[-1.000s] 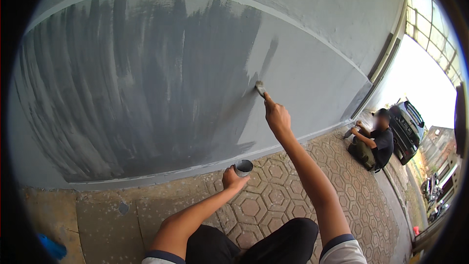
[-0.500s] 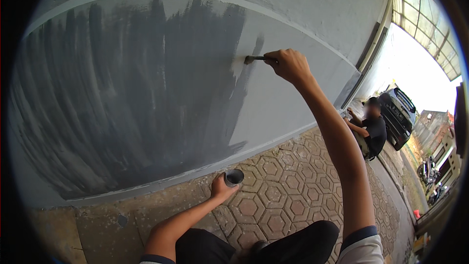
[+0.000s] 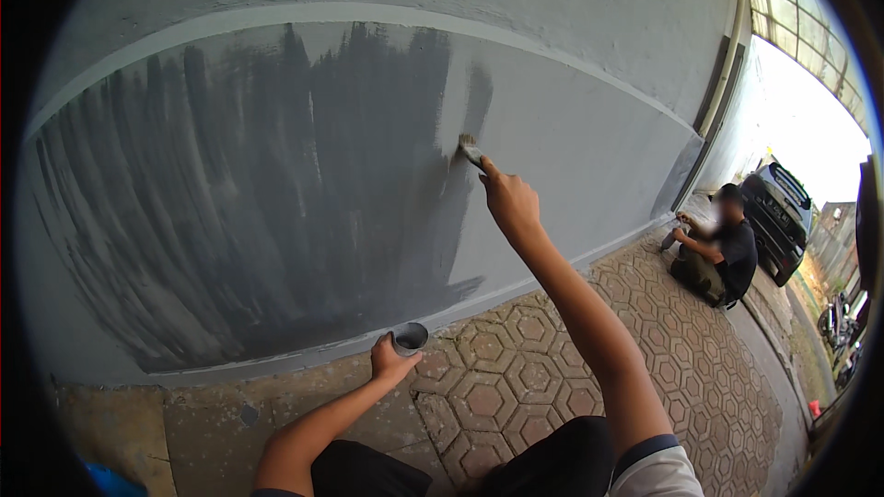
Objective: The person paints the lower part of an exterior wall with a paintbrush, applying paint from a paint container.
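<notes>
My right hand (image 3: 510, 201) is closed round the handle of a paintbrush (image 3: 471, 151). Its bristles meet the grey wall (image 3: 552, 138) at the right edge of a broad dark grey painted area (image 3: 368, 175). A narrow dark stroke runs above the brush, with a paler strip to its left. Low and to the left, my left hand (image 3: 394, 362) grips a small dark cup (image 3: 410, 339) near the foot of the wall. The cup's inside looks dark grey; how full it is I cannot tell.
Hexagonal paving (image 3: 534, 350) covers the ground beside the wall. At the right, another person (image 3: 723, 248) sits low by the wall's far end, with a dark car (image 3: 778, 221) behind. A blue thing (image 3: 115, 480) shows at the lower left.
The brush has turned from pointing sideways to pointing up, and sits at the stroke's lower part. My view has shifted slightly. The cup stays in my left hand.
</notes>
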A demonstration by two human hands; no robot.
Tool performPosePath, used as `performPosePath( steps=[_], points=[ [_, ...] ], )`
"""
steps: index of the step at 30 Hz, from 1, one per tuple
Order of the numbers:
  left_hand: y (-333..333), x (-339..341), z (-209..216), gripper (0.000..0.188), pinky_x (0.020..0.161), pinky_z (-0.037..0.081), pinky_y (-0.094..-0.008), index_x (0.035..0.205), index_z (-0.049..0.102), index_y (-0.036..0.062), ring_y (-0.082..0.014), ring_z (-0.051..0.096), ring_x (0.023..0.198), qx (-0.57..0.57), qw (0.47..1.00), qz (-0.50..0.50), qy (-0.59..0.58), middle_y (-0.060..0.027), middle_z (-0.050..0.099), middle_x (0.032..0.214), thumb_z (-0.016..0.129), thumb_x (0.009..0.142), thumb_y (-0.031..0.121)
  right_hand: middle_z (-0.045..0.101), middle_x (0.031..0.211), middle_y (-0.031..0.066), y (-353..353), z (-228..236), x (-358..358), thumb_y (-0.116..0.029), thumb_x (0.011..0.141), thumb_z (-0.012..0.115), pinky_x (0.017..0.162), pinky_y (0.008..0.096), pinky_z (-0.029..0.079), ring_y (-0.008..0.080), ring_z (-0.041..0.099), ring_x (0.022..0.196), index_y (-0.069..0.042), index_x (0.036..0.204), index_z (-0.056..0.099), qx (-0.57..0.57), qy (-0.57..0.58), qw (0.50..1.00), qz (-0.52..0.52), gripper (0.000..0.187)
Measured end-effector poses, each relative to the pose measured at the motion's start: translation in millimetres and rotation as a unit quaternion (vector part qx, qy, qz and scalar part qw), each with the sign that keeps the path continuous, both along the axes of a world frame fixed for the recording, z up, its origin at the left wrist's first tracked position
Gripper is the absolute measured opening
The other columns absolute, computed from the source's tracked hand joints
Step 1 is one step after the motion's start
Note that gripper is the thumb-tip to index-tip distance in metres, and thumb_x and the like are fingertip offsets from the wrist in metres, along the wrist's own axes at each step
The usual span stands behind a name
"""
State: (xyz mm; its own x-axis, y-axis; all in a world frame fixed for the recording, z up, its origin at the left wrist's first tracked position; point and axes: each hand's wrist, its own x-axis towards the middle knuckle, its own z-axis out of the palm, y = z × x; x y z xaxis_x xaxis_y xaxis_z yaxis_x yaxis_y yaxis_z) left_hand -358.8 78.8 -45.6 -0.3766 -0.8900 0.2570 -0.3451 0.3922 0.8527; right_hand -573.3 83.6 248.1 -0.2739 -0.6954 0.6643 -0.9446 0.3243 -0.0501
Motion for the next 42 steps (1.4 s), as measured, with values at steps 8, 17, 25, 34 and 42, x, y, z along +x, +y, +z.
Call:
performPosePath(
  steps=[8, 17, 25, 34, 42],
  points=[
    [-6, -8, 68, 0.053, 0.081, 0.048, -0.0381, 0.097, 0.061, 0.0019, -0.0313, 0.061, 0.091, -0.020, 0.999, 0.027, -0.021, -0.0169, 0.064, 0.096, 0.079, 0.053, 0.025, 0.062, 0.066, 0.0107, 1, -144, -23, -0.031, 0.083, 0.057, 0.050, 0.0401, 0.049, 0.0299, 0.064, 0.063, -0.020, 0.097, 0.064, 0.218, 0.097, 0.969, 0.061, 0.018],
    [-22, -26, 31, 0.057, 0.086, 0.047, -0.0364, 0.102, 0.060, 0.0031, -0.0295, 0.060, 0.098, 0.166, 0.983, 0.076, -0.010, -0.0149, 0.063, 0.103, 0.079, 0.054, 0.029, 0.059, 0.059, 0.0096, -5, 112, 3, -0.029, 0.084, 0.057, 0.045, 0.0398, 0.044, 0.0297, 0.060, 0.056, -0.017, 0.084, 0.065, -0.022, 0.211, 0.975, 0.061, 0.014],
    [-10, -58, 25, 0.063, 0.087, 0.046, -0.0358, 0.105, 0.057, 0.0030, -0.0300, 0.060, 0.098, 0.136, 0.990, 0.016, 0.032, -0.0161, 0.062, 0.104, 0.080, 0.053, 0.029, 0.059, 0.061, 0.0098, -13, 154, 24, -0.018, 0.088, 0.048, 0.045, 0.0407, 0.043, 0.0295, 0.059, 0.053, -0.030, 0.122, 0.050, -0.169, 0.180, 0.969, -0.014, 0.037],
    [-3, -58, 32, 0.058, 0.085, 0.047, -0.0371, 0.100, 0.060, 0.0041, -0.0308, 0.061, 0.095, 0.133, 0.990, 0.045, 0.029, -0.0156, 0.064, 0.100, 0.079, 0.052, 0.030, 0.060, 0.064, 0.0115, 3, -44, 14, -0.025, 0.088, 0.050, 0.048, 0.0418, 0.046, 0.0316, 0.060, 0.056, -0.027, 0.125, 0.047, 0.064, 0.075, 0.995, -0.011, 0.037],
    [8, -57, 46, 0.057, 0.085, 0.048, -0.0369, 0.101, 0.060, 0.0053, -0.0298, 0.061, 0.095, 0.135, 0.989, 0.052, 0.015, -0.0146, 0.064, 0.101, 0.079, 0.052, 0.030, 0.064, 0.070, 0.0070, -12, 84, 42, -0.027, 0.083, 0.058, 0.053, 0.0361, 0.050, 0.0254, 0.064, 0.066, -0.022, 0.085, 0.069, 0.205, 0.277, 0.937, 0.050, 0.013]
  ],
)
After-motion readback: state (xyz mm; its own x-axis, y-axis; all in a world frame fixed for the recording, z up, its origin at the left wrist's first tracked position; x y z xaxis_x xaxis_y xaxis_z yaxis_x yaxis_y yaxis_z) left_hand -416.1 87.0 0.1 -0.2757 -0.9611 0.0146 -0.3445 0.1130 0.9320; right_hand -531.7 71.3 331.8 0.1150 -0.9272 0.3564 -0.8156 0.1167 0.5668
